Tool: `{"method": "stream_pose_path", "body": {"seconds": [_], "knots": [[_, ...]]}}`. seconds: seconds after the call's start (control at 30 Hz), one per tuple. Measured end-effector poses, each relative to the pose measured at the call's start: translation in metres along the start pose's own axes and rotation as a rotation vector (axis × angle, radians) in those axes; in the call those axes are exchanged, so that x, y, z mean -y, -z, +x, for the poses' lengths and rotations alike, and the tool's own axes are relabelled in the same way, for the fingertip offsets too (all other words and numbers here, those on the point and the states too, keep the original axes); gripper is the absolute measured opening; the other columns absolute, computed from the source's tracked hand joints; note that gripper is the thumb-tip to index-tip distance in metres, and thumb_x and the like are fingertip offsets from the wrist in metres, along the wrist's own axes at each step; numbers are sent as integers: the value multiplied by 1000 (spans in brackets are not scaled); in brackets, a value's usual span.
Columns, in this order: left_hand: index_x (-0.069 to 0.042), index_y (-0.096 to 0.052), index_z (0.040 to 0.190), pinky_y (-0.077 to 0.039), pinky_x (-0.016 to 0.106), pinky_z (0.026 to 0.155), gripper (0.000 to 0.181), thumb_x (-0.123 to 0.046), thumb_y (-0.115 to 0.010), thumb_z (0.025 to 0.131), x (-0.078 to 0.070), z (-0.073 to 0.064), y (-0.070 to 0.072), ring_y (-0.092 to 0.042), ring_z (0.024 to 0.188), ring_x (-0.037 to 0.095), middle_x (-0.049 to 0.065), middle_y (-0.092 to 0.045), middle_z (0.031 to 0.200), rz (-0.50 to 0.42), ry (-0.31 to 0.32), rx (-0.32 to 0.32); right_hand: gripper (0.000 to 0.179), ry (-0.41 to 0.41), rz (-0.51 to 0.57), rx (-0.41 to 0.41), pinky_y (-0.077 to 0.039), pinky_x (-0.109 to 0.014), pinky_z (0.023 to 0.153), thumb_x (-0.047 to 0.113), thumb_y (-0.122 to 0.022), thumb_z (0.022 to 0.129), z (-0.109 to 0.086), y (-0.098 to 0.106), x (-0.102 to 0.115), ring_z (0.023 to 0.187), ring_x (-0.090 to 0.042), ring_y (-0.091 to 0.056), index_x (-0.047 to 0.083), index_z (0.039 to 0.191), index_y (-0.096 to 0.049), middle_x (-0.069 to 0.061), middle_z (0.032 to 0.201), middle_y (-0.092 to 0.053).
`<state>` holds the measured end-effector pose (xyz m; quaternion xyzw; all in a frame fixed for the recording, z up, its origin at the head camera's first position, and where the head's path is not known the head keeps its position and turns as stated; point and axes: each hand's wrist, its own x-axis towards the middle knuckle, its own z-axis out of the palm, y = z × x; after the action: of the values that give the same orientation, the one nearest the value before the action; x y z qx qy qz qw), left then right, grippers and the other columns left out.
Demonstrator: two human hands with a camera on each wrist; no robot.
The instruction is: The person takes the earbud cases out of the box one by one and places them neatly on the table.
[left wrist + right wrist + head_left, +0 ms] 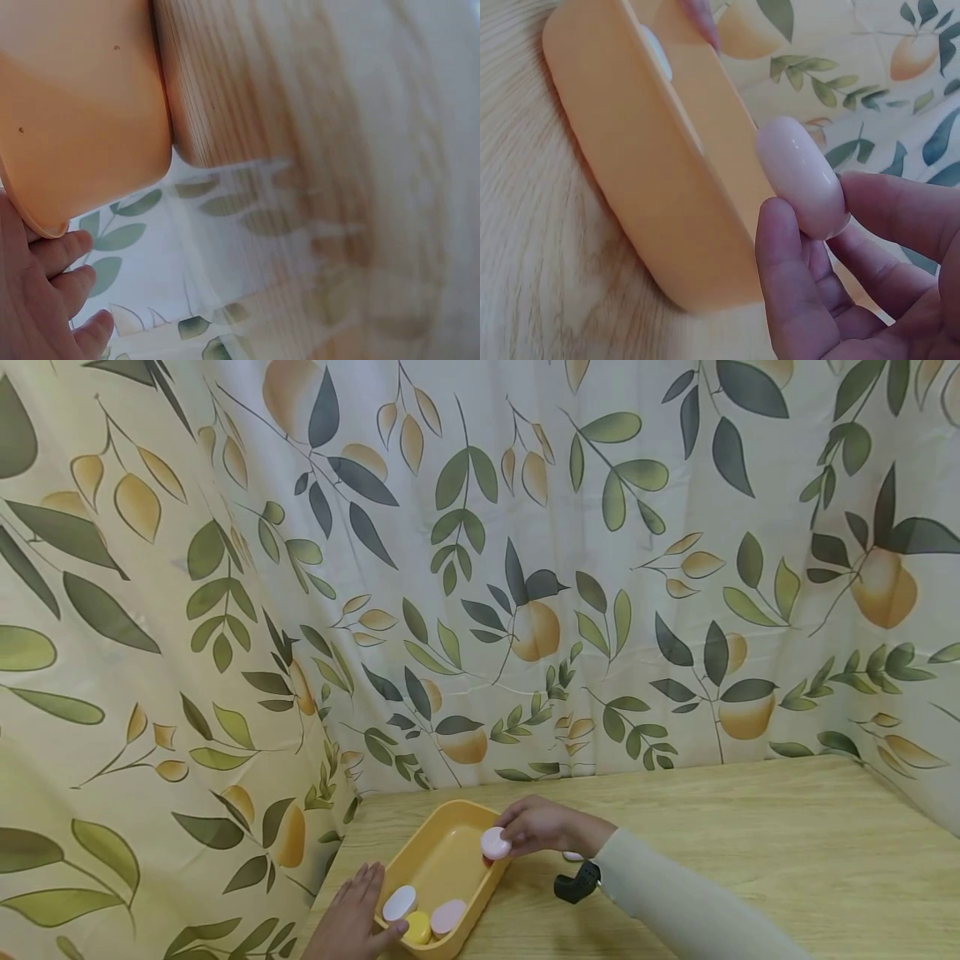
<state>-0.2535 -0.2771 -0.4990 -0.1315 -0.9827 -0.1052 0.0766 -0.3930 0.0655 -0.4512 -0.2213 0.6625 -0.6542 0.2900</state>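
My right hand [542, 827] pinches a pale pink rounded disc [495, 843] between thumb and fingers, above the far right part of a yellow-orange tray [429, 814]. In the right wrist view the disc [802, 176] looks thick, smooth and glossy. My left hand [352, 914] holds the tray's near left rim, thumb over the inside and fingers along the outside. Inside the near end lie a white disc [400, 902], a yellow disc [417, 928] and a pink disc [448, 917]. A bit of something red [487, 862] shows just below the held disc.
The tray stands on a light wood-grain table [712, 843]. A pale disc [572, 856] lies on the table, partly hidden by the right wrist. A black device [577, 883] sits at that wrist. A leaf-and-fruit patterned curtain [480, 610] hangs behind and at the left.
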Motion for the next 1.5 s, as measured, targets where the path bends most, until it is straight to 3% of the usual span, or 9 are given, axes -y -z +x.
{"method": "stream_pose_path", "body": {"seconds": [0.4, 0.9, 1.5], "knots": [[12, -36, 144, -25, 61, 108, 87, -58, -52, 94, 1, 0, -1, -30, 138, 43, 26, -36, 149, 3, -5, -6, 27, -8, -17, -10, -57, -35, 72, -5, -62, 85, -14, 21, -1, 73, -16, -59, -13, 111, -63, -12, 90, -65], [12, -36, 144, -25, 60, 108, 87, -57, -54, 94, 0, -2, 5, -31, 138, 43, 26, -36, 148, 0, 1, -12, 27, -52, -93, -32, -57, -38, 76, -2, -62, 89, -27, 40, 2, 83, -21, -65, -10, 115, -63, -14, 99, -66], [11, -36, 144, -25, 61, 107, 87, -58, -53, 94, 0, -1, 0, -31, 138, 43, 26, -36, 149, -9, 3, 7, 30, -31, -75, -8, -56, -37, 76, -4, -60, 87, -54, 67, -6, 82, -20, -61, -15, 115, -58, -14, 98, -63]]}}
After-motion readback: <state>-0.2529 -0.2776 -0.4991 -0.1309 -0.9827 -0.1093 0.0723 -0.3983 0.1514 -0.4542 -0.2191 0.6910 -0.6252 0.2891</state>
